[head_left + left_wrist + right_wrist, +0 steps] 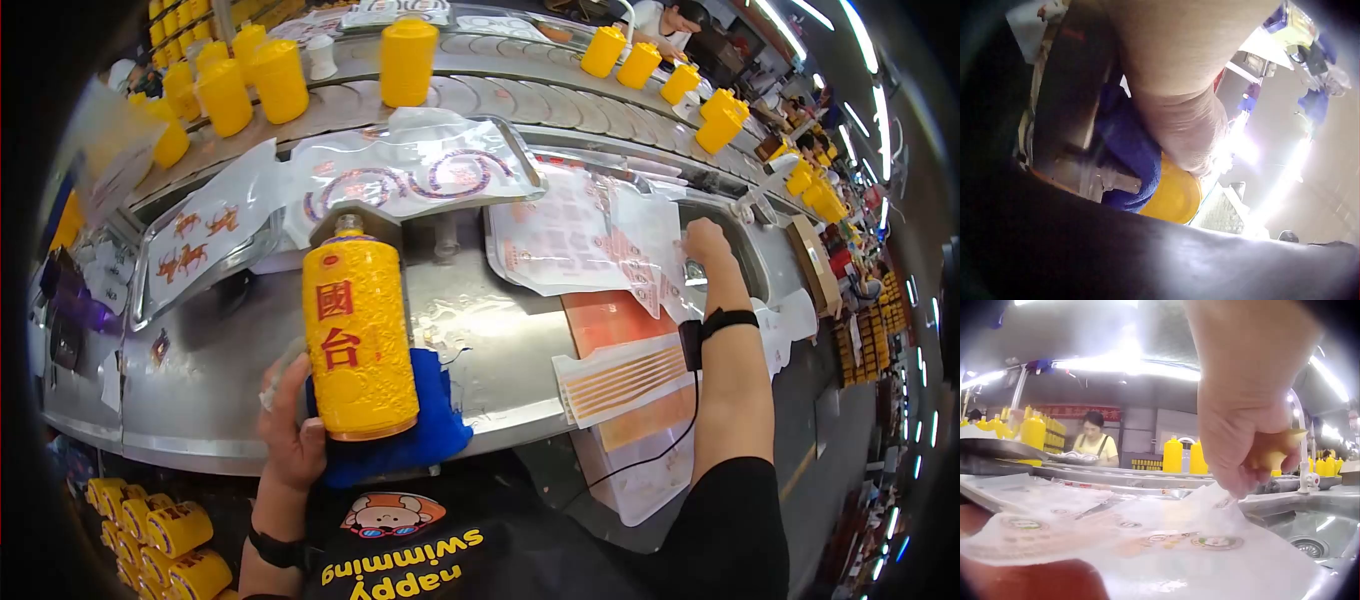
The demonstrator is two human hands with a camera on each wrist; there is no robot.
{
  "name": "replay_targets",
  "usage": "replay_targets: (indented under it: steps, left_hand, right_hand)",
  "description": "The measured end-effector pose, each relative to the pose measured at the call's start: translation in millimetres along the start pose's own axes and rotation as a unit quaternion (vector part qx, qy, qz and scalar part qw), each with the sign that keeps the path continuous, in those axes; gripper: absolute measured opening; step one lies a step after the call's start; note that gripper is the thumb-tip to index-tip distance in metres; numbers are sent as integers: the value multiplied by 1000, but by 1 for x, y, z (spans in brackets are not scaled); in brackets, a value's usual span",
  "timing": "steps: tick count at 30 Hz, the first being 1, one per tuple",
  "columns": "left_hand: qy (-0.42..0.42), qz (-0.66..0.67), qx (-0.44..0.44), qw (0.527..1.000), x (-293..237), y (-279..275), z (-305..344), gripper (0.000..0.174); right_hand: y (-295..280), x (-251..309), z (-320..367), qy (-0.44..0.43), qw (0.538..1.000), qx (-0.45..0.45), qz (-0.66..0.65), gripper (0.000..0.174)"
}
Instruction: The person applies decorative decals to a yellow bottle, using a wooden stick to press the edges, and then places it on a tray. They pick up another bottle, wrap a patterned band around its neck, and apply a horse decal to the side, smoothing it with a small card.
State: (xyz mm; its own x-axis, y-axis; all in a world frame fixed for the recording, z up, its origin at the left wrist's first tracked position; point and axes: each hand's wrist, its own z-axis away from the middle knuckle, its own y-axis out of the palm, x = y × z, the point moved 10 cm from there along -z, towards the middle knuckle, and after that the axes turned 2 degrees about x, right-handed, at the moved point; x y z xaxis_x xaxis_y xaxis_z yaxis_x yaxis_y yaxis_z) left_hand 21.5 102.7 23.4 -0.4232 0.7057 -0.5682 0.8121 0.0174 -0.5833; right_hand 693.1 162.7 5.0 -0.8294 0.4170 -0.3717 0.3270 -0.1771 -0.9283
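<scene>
A yellow embossed bottle (360,340) with red characters and a bare glass neck stands slightly tilted at the bench's front edge, over a blue cloth (435,405). My left hand (292,425) grips its lower left side, and a pale scrap (283,375) shows by the fingers. In the left wrist view, the bottle's yellow base (1179,194) shows below the hand, beside the cloth. My right hand (706,243) reaches out to the sink's near-left rim. Its fingers curl round a soft yellowish piece (1272,449), like a sponge, above printed transfer sheets (1166,540).
A metal sink (745,255) lies at the right. Trays with decal sheets (430,175) line the back of the bench. Beyond runs a conveyor (510,100) with yellow bottles (407,62); a person sits across it. A striped sheet (625,375) overhangs the front edge.
</scene>
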Motion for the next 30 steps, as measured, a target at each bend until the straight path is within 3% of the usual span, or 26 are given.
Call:
replay_targets:
  steps: [2, 3, 4, 5, 6, 9, 11, 13, 15, 16, 19, 21, 28, 30]
  left_hand:
    - [1, -20, 0, 1000, 0, 1, 2, 58]
    - [6, -18, 3, 1000, -1, 1, 3, 57]
    - [10, -20, 4, 1000, -1, 4, 3, 56]
    - [14, -23, 5, 1000, -3, 4, 3, 56]
    - [-3, 9, -2, 1000, -4, 3, 2, 55]
    - [-36, 96, -17, 995, -7, -5, -10, 55]
    - [-55, 133, -13, 989, -9, -10, -16, 56]
    - [-93, 227, 5, 969, -13, -10, -20, 57]
    - [-97, 252, 32, 962, -23, -9, -23, 56]
    - [-116, 327, 28, 938, -22, -1, -20, 43]
    - [-120, 228, 49, 965, -25, 5, -21, 28]
    - [-125, 207, 42, 970, -26, 5, -22, 17]
    - [-82, 129, 106, 983, -30, -7, -35, 12]
    - [-92, 139, 85, 982, -34, -7, -36, 14]
  right_hand:
    - [-15, 7, 9, -8, 998, -52, 19, 28]
    - [-42, 22, 25, 10, 999, -32, -25, 27]
    - [-66, 41, 39, -8, 995, -71, -68, 26]
    - [-77, 60, 41, -66, 991, -64, -102, 22]
    - [-107, 81, 65, -114, 968, -145, -171, 18]
    - [-194, 170, 160, -254, 831, -241, -433, 9]
    - [-223, 227, 214, -252, 755, -141, -589, 6]
    - [-255, 273, 270, -334, 665, -187, -642, 8]
    - [-254, 312, 299, -329, 601, -154, -712, 8]
    - [-250, 326, 307, -314, 598, -129, -726, 8]
    - [-234, 344, 313, -305, 614, -166, -708, 11]
    - [-227, 346, 312, -295, 610, -141, -722, 11]
    - [-195, 346, 305, -260, 599, -61, -755, 10]
    - [-198, 346, 306, -256, 594, -62, -760, 10]
